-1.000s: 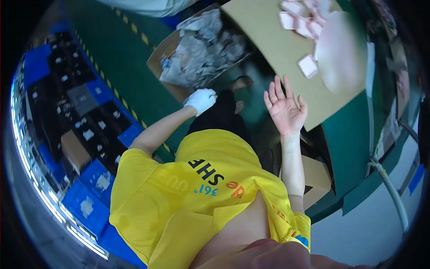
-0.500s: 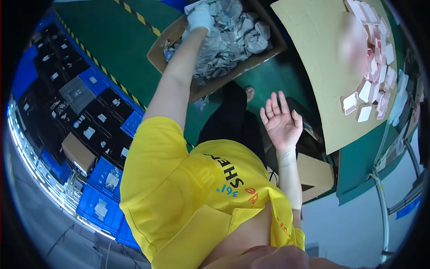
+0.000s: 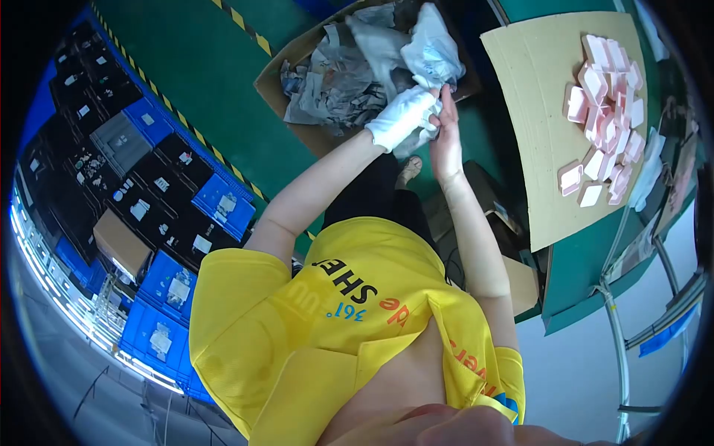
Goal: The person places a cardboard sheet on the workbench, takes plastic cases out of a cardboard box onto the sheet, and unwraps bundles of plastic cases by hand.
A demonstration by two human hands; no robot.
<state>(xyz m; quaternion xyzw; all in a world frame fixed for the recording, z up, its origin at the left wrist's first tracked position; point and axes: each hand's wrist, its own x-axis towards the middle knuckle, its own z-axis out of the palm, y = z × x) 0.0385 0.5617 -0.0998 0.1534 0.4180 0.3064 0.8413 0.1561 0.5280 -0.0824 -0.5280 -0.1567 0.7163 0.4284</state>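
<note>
My left hand (image 3: 401,123), in a white glove, is closed on a crumpled, translucent plastic film (image 3: 433,50) above the right part of a cardboard box (image 3: 269,85). Beside it, my bare right hand (image 3: 446,141) presses against the same film, its fingers close together and pointing up, with the fingertips touching the glove. Where the two hands meet, part of the film is hidden. Crumpled wrapping sheets (image 3: 335,85) fill the box below and to the left of the hands.
Pink and white small trays (image 3: 610,126) lie heaped on a brown cardboard sheet (image 3: 520,97) over a green table at the right. Blue crates (image 3: 160,334) and black crates (image 3: 149,189) stand at the left, beyond yellow-black floor tape (image 3: 175,108). Another carton (image 3: 520,282) sits under the table.
My left hand has come back from the box's far side towards the right, now holding film. My right hand has moved up to meet it, and its spread fingers have closed together.
</note>
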